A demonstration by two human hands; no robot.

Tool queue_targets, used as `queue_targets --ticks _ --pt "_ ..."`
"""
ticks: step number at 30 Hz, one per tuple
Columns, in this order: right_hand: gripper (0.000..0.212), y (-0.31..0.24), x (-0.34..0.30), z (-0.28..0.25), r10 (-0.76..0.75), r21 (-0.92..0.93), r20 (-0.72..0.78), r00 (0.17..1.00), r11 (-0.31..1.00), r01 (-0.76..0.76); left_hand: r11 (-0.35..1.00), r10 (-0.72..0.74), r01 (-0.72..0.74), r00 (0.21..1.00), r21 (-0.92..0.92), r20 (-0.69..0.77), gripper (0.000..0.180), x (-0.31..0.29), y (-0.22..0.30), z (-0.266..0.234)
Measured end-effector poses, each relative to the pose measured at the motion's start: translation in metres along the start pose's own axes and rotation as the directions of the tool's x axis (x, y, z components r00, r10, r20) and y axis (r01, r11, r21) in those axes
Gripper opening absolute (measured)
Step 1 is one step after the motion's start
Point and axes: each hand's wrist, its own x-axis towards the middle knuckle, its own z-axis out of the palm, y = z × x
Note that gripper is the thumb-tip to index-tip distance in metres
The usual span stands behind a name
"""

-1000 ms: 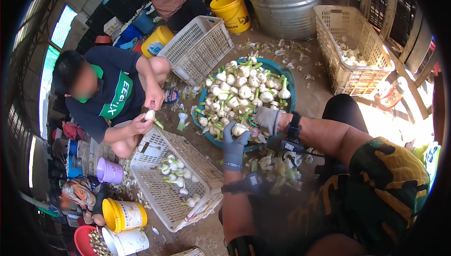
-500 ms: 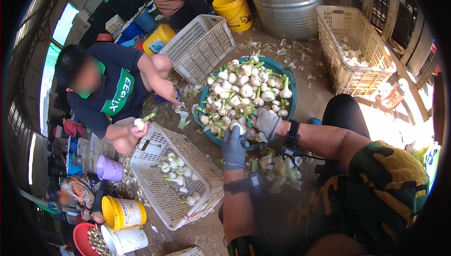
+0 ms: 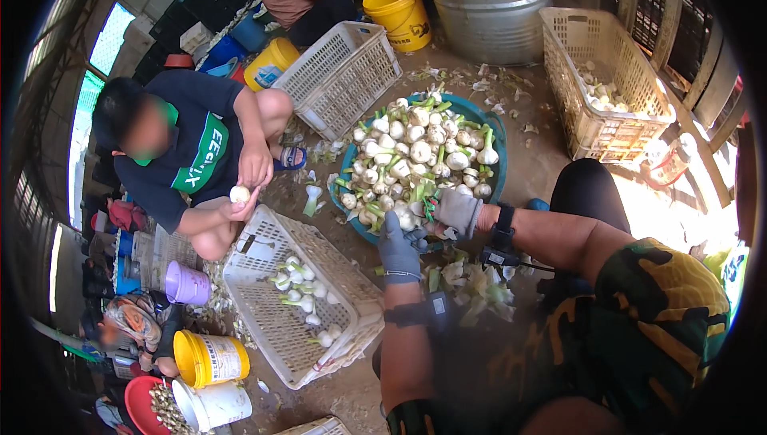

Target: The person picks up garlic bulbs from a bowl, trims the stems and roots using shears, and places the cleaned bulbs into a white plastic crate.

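Note:
At the near edge of a blue-green tub (image 3: 501, 171) heaped with white garlic bulbs (image 3: 417, 135), my two gloved hands are close together. My left hand (image 3: 399, 250), in a grey glove, is closed on a garlic bulb (image 3: 406, 218) with its outer skin loosened. The right hand (image 3: 457, 213), in a paler glove, is closed beside it on a small tool with a green and red handle (image 3: 431, 210); its working end is hidden by the bulb and leaves. Peeled skins (image 3: 471, 279) lie on the ground below my hands.
Left of me stands a white slatted crate (image 3: 272, 347) with several trimmed bulbs. Behind it, a co-worker (image 3: 192, 139) squats, holding a bulb in both hands. Another crate (image 3: 571, 111) with garlic is at right, near a metal tub (image 3: 487, 19). Yellow buckets (image 3: 397, 15) stand farther off.
My hands have shifted slightly lower at the tub's edge, the bulb still between them. The co-worker's outstretched hand has drawn back to the bulb in the other hand, whose green stalk no longer shows.

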Motion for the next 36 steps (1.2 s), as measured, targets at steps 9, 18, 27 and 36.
queue_targets --ticks 9,18,27,36 --pt "0.025 -0.009 -0.002 -0.023 -0.04 -0.04 -0.066 0.997 0.998 0.037 0.943 0.256 -0.258 0.966 0.209 0.035 0.032 -0.006 -0.002 0.002" --pt "0.021 0.0 -0.007 -0.005 0.145 0.26 -0.314 0.938 0.964 -0.062 0.983 -0.101 0.12 0.986 -0.141 0.135 0.031 0.006 -0.002 -0.013" --pt "0.021 -0.012 -0.008 -0.012 0.124 -0.263 0.06 0.99 0.959 -0.104 0.975 0.117 -0.142 0.982 0.17 0.151 0.039 -0.008 -0.002 -0.004" --pt "0.025 -0.005 -0.011 -0.001 -0.012 -0.026 -0.061 0.998 1.0 0.011 0.806 0.509 -0.493 0.86 0.327 0.041 0.025 0.011 -0.015 -0.01"
